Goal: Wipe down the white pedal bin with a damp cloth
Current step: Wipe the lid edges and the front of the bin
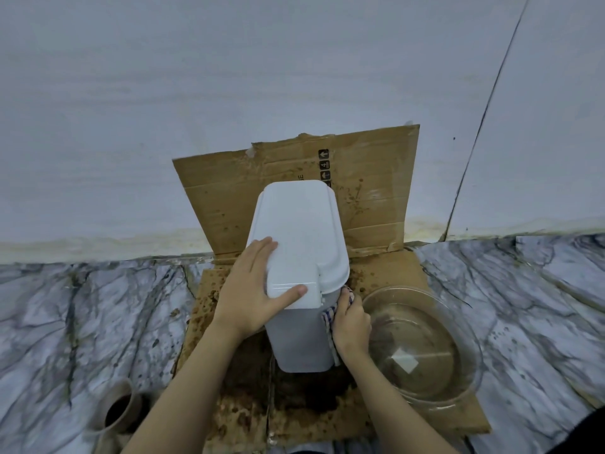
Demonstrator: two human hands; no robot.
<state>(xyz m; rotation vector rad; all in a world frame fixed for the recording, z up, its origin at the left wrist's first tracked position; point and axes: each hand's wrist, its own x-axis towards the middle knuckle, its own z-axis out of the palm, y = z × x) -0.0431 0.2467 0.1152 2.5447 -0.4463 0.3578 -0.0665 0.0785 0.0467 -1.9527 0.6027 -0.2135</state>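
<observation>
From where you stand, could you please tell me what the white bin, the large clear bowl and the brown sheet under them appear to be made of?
White pedal bin: probably plastic, smooth moulded surface with a faint sheen.
Large clear bowl: looks like glass, possibly clear plastic; transparent and glossy.
Brown sheet: cardboard, matte, creased, stained, with printed shipping symbols.

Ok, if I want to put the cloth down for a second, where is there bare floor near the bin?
Bare marble floor lies right of the glass bowl, and more lies left of the cardboard, between the wall and the small brown cup. It is crowded right of the white bin: your right hand with the cloth sits squeezed against the bowl. The cardboard is wet and stained.
</observation>
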